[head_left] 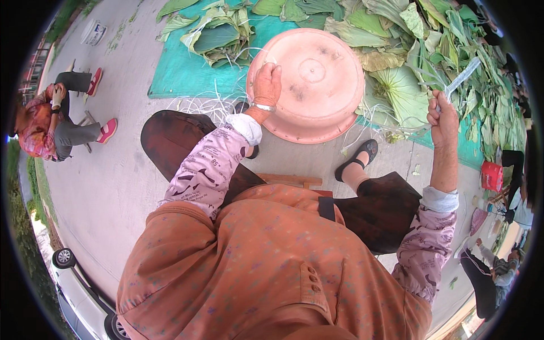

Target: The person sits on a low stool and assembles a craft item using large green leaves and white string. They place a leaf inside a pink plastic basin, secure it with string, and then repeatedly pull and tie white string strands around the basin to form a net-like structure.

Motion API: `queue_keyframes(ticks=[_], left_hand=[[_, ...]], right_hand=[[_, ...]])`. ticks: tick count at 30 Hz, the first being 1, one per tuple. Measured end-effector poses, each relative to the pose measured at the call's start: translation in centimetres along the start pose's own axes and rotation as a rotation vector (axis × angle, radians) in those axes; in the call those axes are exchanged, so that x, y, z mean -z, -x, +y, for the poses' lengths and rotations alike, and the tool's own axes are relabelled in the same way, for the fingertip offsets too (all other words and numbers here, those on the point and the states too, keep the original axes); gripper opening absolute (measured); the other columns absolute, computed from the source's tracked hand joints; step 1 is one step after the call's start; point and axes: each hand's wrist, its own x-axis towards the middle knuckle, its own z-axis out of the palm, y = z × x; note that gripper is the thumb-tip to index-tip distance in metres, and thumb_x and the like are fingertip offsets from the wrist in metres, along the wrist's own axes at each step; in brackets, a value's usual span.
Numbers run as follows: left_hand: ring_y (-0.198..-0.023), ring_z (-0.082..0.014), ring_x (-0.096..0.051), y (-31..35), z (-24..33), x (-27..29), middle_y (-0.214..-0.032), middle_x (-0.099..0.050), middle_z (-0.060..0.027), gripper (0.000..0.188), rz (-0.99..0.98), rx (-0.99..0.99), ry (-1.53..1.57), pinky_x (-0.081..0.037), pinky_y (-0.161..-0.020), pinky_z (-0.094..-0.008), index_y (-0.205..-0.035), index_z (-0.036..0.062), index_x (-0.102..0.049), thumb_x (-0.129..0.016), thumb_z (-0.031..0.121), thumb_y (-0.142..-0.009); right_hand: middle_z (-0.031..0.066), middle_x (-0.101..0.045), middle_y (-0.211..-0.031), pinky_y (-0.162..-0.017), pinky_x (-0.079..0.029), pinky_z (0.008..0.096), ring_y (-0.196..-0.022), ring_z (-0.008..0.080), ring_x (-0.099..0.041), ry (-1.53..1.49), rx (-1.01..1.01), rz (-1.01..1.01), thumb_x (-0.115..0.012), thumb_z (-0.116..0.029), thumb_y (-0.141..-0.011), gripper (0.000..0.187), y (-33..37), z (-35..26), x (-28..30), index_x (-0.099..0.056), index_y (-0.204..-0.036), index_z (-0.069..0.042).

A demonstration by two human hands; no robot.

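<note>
Nearest the lens, the left hand [266,85] gripped the near rim of an upturned round pink plastic basin [317,79]. Right of the basin, the right hand [443,116] closed around pale thin strands [462,76], above large green leaves [402,90] on a teal tarp [181,73].

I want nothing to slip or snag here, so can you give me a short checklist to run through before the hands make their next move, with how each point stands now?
1. Left hand on the upturned pink basin: ok, it rests at the basin's left edge.
2. Right hand gripping the pale strip: ok, fist closed, strip sticking up.
3. Basin sitting flat: cannot tell, the near rim overhangs the green tarp.
4. Loose white strings away from the feet: not ok, they lie by the black shoe.
5. Lotus leaves within reach: ok, piled beside the basin.
</note>
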Motion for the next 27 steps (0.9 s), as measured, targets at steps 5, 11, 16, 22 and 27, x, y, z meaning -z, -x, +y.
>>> queue_keyframes(ticks=[5,11,16,22,27], left_hand=[[-0.072,-0.0295,-0.054,2.7,9.6,-0.8,-0.076,-0.056,-0.0117,0.008,-0.311,-0.405,0.133,-0.043,-0.066,-0.0355,-0.084,0.0056,-0.053,-0.054,0.013,-0.082],[-0.071,-0.0309,-0.055,5.7,13.5,-1.2,-0.075,-0.056,-0.0113,0.010,-0.663,-0.409,0.192,-0.043,-0.063,-0.0385,-0.085,0.0072,-0.053,-0.053,0.017,-0.082],[-0.068,-0.0328,-0.055,6.9,13.5,-1.5,-0.071,-0.054,-0.0135,0.011,-0.773,-0.383,0.178,-0.043,-0.060,-0.0401,-0.085,0.0073,-0.051,-0.052,0.018,-0.083],[-0.073,-0.0340,-0.055,8.4,11.3,-2.4,-0.079,-0.057,-0.0156,0.017,-0.920,-0.355,0.068,-0.044,-0.064,-0.0393,-0.097,0.0085,-0.052,-0.051,0.020,-0.084],[-0.077,-0.0367,-0.054,9.0,10.4,-3.1,-0.079,-0.057,-0.0180,0.017,-0.963,-0.303,0.184,-0.043,-0.067,-0.0435,-0.092,0.0071,-0.051,-0.049,0.021,-0.083]], right_hand=[[0.0010,-0.048,-0.066,-0.040,-0.024,0.0176,-0.048,0.0046,-0.031,-0.010,-0.181,-0.068,-0.046,-0.019,-0.090,0.017,0.9,2.3,-3.4,-0.051,-0.093,-0.002],[0.0120,-0.060,-0.088,-0.053,-0.041,0.0252,-0.060,0.0137,-0.050,0.042,-0.504,-0.165,-0.040,-0.016,-0.091,0.018,2.2,7.1,-7.1,-0.048,-0.098,-0.002],[0.0170,-0.059,-0.095,-0.068,-0.049,0.0360,-0.082,0.0237,-0.060,-0.191,-0.566,-0.186,-0.038,-0.017,-0.091,0.022,2.2,8.3,-8.3,-0.047,-0.100,0.000],[-0.0008,-0.042,-0.066,-0.048,-0.032,0.0228,-0.051,0.0068,-0.033,-0.470,-0.429,-0.192,-0.037,-0.019,-0.093,0.017,0.7,5.7,-8.3,-0.046,-0.094,-0.005],[0.0006,-0.043,-0.068,-0.044,-0.028,0.0205,-0.050,0.0070,-0.031,-0.454,-0.268,-0.146,-0.041,-0.018,-0.092,0.016,-0.7,4.7,-6.3,-0.047,-0.097,-0.004]])
